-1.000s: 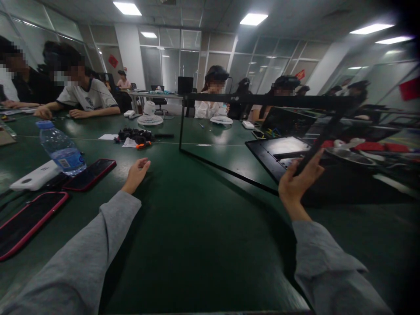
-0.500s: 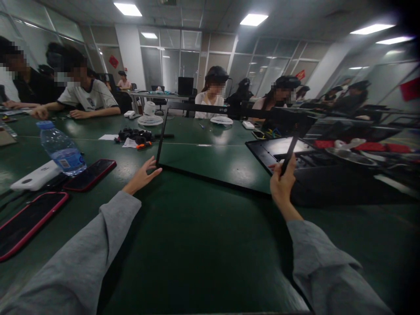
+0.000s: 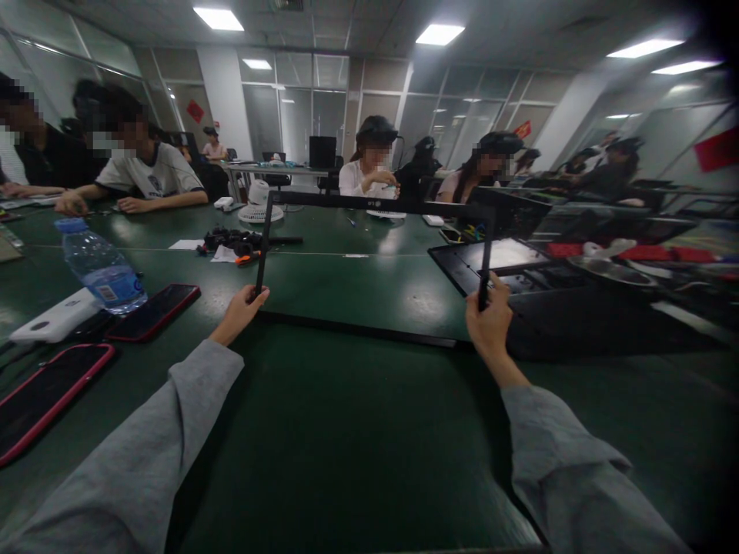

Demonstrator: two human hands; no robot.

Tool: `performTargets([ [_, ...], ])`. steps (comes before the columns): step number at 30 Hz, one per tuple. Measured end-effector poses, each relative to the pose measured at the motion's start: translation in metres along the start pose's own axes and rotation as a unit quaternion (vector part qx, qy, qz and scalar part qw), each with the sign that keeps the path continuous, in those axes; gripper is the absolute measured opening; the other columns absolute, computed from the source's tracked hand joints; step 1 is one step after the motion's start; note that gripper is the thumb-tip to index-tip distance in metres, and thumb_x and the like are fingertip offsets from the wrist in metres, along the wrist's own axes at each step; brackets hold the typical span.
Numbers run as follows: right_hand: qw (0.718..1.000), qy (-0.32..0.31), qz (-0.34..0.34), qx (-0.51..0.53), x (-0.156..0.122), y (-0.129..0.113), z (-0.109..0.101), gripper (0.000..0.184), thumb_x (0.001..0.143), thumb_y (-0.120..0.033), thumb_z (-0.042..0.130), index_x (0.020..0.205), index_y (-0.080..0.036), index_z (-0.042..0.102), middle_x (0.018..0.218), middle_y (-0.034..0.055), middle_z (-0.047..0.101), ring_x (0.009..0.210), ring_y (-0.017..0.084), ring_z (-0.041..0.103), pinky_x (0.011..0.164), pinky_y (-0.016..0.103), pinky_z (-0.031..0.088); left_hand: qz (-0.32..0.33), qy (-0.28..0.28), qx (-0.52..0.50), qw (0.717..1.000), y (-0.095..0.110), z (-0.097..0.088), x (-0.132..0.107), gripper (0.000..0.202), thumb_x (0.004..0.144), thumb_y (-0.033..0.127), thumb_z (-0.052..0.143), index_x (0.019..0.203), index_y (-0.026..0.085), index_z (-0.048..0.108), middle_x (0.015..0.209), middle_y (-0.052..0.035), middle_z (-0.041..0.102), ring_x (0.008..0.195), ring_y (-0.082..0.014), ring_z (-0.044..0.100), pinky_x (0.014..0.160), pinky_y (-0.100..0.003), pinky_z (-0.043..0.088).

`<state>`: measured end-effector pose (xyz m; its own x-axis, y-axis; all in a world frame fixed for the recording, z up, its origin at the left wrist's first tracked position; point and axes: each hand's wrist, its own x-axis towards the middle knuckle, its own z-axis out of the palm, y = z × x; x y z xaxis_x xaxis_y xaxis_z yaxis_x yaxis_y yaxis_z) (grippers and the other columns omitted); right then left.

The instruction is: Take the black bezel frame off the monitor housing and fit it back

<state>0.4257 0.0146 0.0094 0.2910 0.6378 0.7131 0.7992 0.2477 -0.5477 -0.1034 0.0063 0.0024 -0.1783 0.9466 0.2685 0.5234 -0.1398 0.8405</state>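
A thin black rectangular screen bezel (image 3: 369, 334), an open frame with a small pale logo on its top bar, stands upright above the green table. My left hand (image 3: 239, 312) pinches its left side near the lower corner. On the opposite side my right hand (image 3: 490, 319) is closed around the right bar, low down. Through the frame's opening the tabletop shows. Just beyond my right hand lies a dark flat panel (image 3: 594, 315), partly covered by that hand.
On the left are a water bottle (image 3: 104, 269), a white power bank (image 3: 55, 315) and two red-edged phones (image 3: 55, 396) (image 3: 155, 312). Dark tangled gear (image 3: 231, 240) lies farther back. A metal pan-like dish (image 3: 615, 269) sits at right. Several people work around the green table (image 3: 346, 438).
My left hand has gone from open beside the bezel to gripping its left side. The bezel has shifted left and turned to face me more squarely. My right hand keeps its hold.
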Motion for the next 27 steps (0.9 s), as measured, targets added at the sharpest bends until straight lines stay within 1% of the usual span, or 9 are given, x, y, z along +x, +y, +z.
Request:
performTargets([
  [2,0.999,-0.029,0.041,0.020,0.000,0.009,0.006,0.057,0.085,-0.035,0.054,0.137,-0.016,0.042,0.108,0.0167,0.069,0.103,0.032,0.068,0.098,0.051,0.049,-0.007,0.000,0.028,1.000,-0.003,-0.002,0.002,0.054,0.080,0.066,0.056,0.096,0.015,0.064,0.073,-0.0030,0.062,0.069,-0.0189,0.059,0.065,-0.031,0.045],
  [4,0.987,-0.099,0.104,0.065,-0.002,0.017,0.012,0.059,0.077,-0.033,0.060,0.132,-0.018,0.042,0.104,0.0142,0.071,0.098,0.031,0.069,0.096,0.051,0.051,-0.018,-0.001,0.073,0.997,-0.006,-0.004,0.003,0.051,0.083,0.065,0.051,0.088,0.016,0.065,0.067,-0.0018,0.058,0.064,-0.0187,0.056,0.060,-0.030,0.040],
  [7,0.945,-0.209,0.191,0.161,-0.005,0.030,0.017,0.061,0.071,-0.034,0.063,0.127,-0.024,0.042,0.109,0.0091,0.071,0.100,0.026,0.069,0.097,0.049,0.053,-0.031,-0.004,0.122,0.992,-0.008,-0.005,0.005,0.051,0.085,0.061,0.046,0.090,0.016,0.069,0.067,-0.0028,0.060,0.064,-0.0201,0.057,0.060,-0.030,0.038],
  [9,0.926,-0.241,0.209,0.202,-0.006,0.036,0.018,0.063,0.068,-0.034,0.064,0.127,-0.027,0.043,0.115,0.0070,0.070,0.107,0.024,0.067,0.101,0.046,0.052,-0.032,0.001,0.148,0.988,-0.008,-0.005,0.006,0.052,0.086,0.059,0.044,0.094,0.016,0.071,0.068,-0.0037,0.062,0.066,-0.0208,0.059,0.061,-0.030,0.039],
  [10,0.925,-0.248,0.202,0.205,-0.007,0.038,0.019,0.064,0.067,-0.032,0.064,0.128,-0.027,0.044,0.118,0.0071,0.069,0.110,0.024,0.066,0.102,0.046,0.051,-0.032,0.007,0.162,0.986,-0.008,-0.005,0.006,0.052,0.087,0.058,0.043,0.095,0.015,0.072,0.069,-0.0044,0.063,0.066,-0.0211,0.059,0.061,-0.031,0.039],
  [14,0.961,-0.244,0.087,0.095,-0.006,0.045,0.025,0.067,0.060,-0.019,0.059,0.127,-0.022,0.052,0.125,0.0131,0.066,0.125,0.031,0.058,0.111,0.053,0.043,-0.045,0.029,0.215,0.975,-0.005,-0.003,0.005,0.053,0.091,0.056,0.039,0.093,0.015,0.073,0.075,-0.0085,0.068,0.070,-0.0235,0.062,0.062,-0.031,0.040],
  [17,0.973,-0.229,0.027,0.012,-0.005,0.050,0.028,0.066,0.061,-0.014,0.056,0.126,-0.018,0.056,0.127,0.0154,0.065,0.126,0.032,0.058,0.113,0.053,0.040,-0.058,0.027,0.244,0.968,-0.001,-0.002,0.001,0.052,0.093,0.055,0.038,0.093,0.017,0.074,0.081,-0.0107,0.072,0.077,-0.0261,0.066,0.066,-0.032,0.043],
  [23,0.979,-0.200,0.038,0.004,-0.005,0.063,0.022,0.061,0.072,-0.019,0.059,0.132,-0.016,0.058,0.119,0.0148,0.071,0.112,0.029,0.067,0.102,0.050,0.050,-0.030,0.031,0.295,0.955,0.009,0.006,-0.011,0.047,0.091,0.050,0.048,0.117,0.021,0.074,0.107,-0.0133,0.076,0.099,-0.0326,0.069,0.083,-0.039,0.047],
  [27,0.982,-0.182,0.040,0.028,-0.005,0.067,0.019,0.057,0.075,-0.024,0.063,0.131,-0.018,0.062,0.116,0.0137,0.073,0.108,0.028,0.070,0.095,0.048,0.054,-0.034,0.029,0.298,0.953,0.014,0.009,-0.015,0.046,0.092,0.048,0.048,0.120,0.022,0.074,0.111,-0.0134,0.076,0.102,-0.0345,0.069,0.087,-0.043,0.048],
])
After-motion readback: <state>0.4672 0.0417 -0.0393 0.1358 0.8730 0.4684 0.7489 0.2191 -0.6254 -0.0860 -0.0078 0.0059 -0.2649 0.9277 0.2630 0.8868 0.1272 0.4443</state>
